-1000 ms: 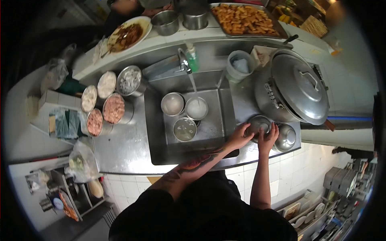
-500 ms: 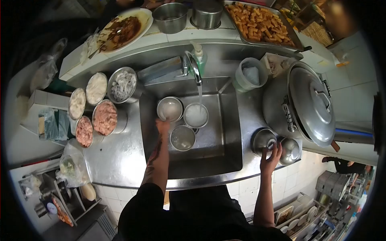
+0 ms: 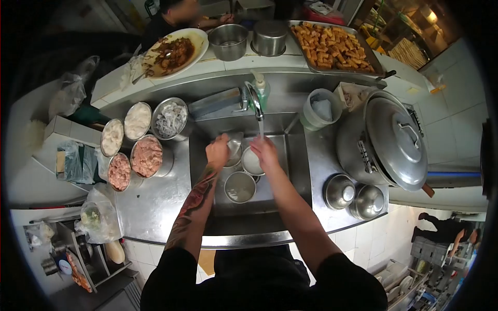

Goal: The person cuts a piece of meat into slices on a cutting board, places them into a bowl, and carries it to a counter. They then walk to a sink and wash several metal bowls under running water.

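Over the sink [image 3: 275,202], my left hand [image 3: 218,151] is closed on the rim of a tilted metal bowl [image 3: 235,144] at the left. My right hand [image 3: 264,153] is under the running faucet [image 3: 253,96], at the upper right edge of a second bowl [image 3: 252,161]; its fingers are partly hidden, so its grip is unclear. A third bowl [image 3: 240,187] holding cloudy water sits nearer the front of the sink, touched by neither hand.
Containers of pink meat [image 3: 147,156] and pale food stand left of the sink. At right are two upturned bowls [image 3: 340,191], a large lidded pot [image 3: 363,140] and a plastic tub [image 3: 320,109]. A person [image 3: 179,15] is behind the ledge.
My right hand has moved from the upturned bowls at right to the water stream. My left hand has risen slightly, and the bowl it holds is now tilted.
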